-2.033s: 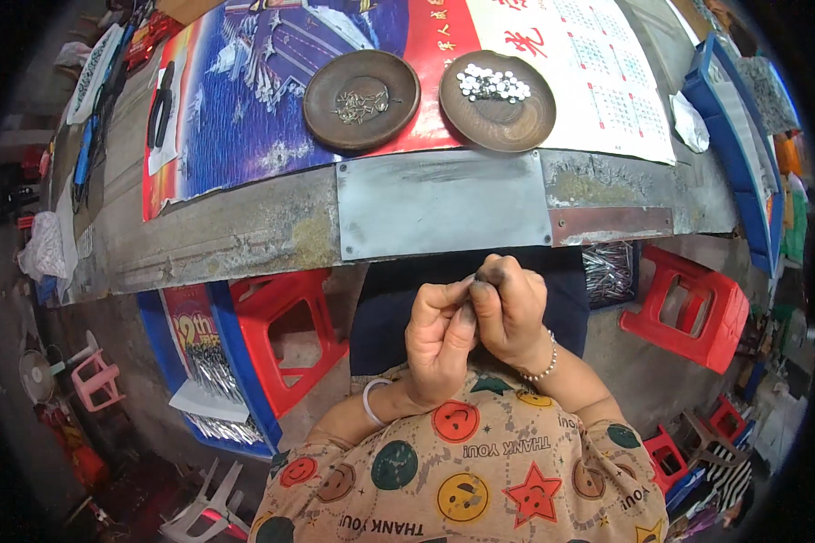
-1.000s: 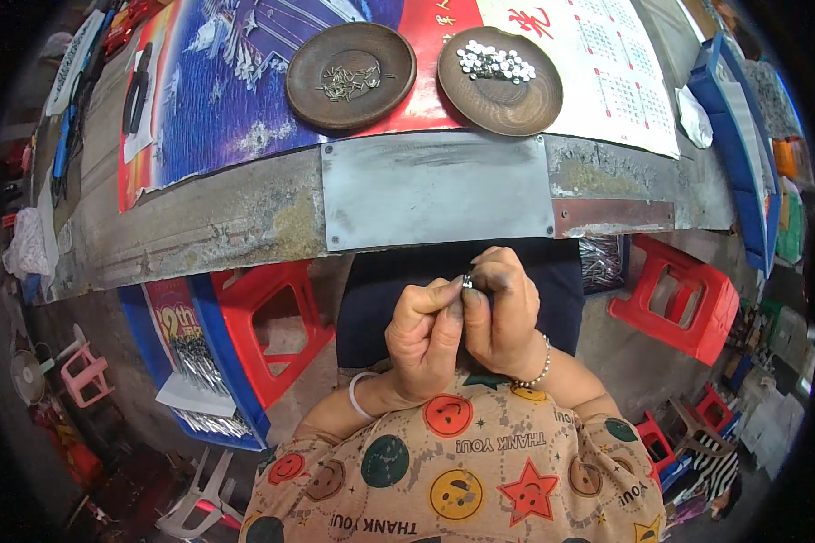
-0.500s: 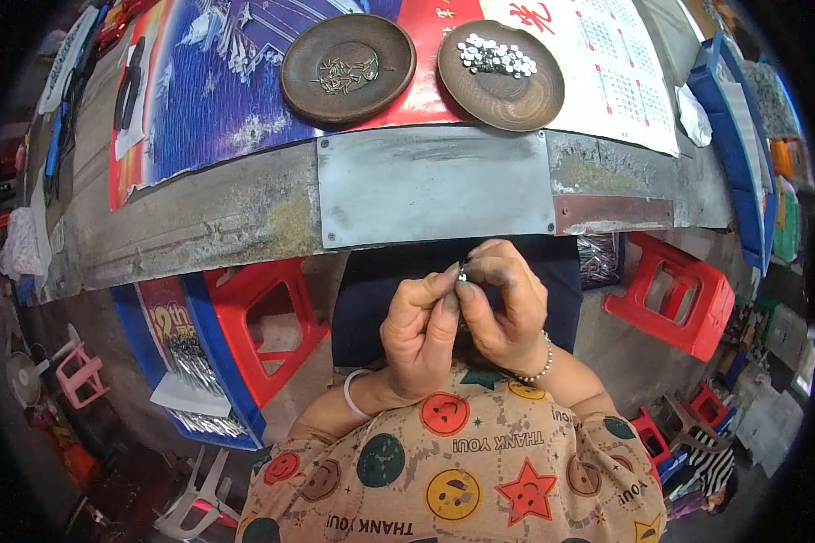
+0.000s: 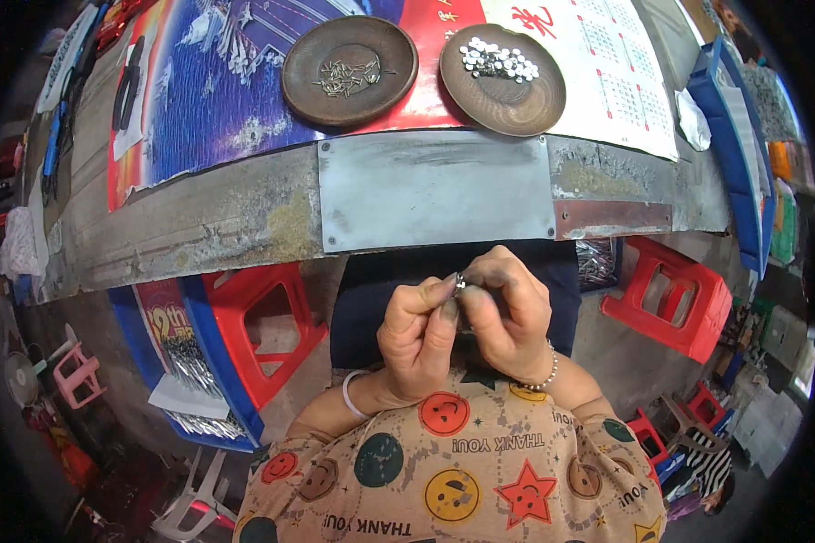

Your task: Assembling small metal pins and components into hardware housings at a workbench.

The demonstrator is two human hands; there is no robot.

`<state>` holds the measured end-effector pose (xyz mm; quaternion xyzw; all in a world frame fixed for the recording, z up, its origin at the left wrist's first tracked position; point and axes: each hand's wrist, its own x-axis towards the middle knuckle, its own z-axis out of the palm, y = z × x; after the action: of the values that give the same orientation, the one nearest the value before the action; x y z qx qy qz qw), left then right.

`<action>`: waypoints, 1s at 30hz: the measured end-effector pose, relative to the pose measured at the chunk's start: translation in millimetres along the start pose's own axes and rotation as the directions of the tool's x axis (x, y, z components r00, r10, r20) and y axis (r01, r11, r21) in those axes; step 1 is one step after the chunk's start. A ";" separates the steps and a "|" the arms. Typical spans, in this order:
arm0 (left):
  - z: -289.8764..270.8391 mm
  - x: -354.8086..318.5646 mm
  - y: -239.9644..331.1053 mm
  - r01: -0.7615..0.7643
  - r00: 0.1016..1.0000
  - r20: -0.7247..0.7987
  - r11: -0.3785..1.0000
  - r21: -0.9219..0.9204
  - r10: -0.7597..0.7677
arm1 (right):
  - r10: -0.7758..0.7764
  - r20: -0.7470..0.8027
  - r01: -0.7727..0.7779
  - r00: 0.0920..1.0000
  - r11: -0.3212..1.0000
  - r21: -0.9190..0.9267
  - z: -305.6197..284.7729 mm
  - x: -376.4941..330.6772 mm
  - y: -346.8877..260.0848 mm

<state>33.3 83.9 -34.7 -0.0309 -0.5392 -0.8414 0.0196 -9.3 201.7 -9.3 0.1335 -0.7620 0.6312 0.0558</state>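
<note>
Both my hands meet over my lap, just in front of the table edge. Thumb and fingers of my left hand (image 4: 418,330) are pinched together beside a tiny shiny metal piece (image 4: 460,282). My right hand (image 4: 509,312) is closed in a pinch on the other side of that piece; its fingers hide most of what lies between. A brown round dish (image 4: 303,95) on the table carries thin metal pins (image 4: 349,76). To its right a second brown dish (image 4: 534,109) holds small white-and-silver round pieces (image 4: 498,60).
A grey metal plate (image 4: 436,195) is screwed to the table's front edge. Blue bins of metal parts (image 4: 188,362) and a red stool (image 4: 267,330) stand at left, another red stool (image 4: 675,299) at right. A blue tray (image 4: 738,149) sits on the table's right end.
My fingertips have parted slightly and the right thumb has shifted down from the tiny metal piece. Both hands stay in nearly the same place.
</note>
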 end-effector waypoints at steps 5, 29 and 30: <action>-1.9 -1.0 2.7 -0.035 0.999 0.009 0.997 0.074 0.035 | -0.270 -0.046 0.255 0.962 0.944 -0.209 5.6 -0.2 10.3; 1.9 -4.2 -3.3 -0.018 0.999 0.031 0.994 0.110 0.015 | -0.289 -0.048 0.273 0.956 0.938 -0.213 6.2 2.8 21.7; 2.1 -5.7 -3.9 0.021 1.000 -0.012 0.999 0.050 -0.020 | -0.286 -0.049 0.270 0.957 0.939 -0.212 7.1 2.1 21.6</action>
<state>38.8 87.4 -37.8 -0.0202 -0.5603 -0.8279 0.0148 -16.6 198.1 -30.6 0.2085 -0.7930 0.5408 0.1877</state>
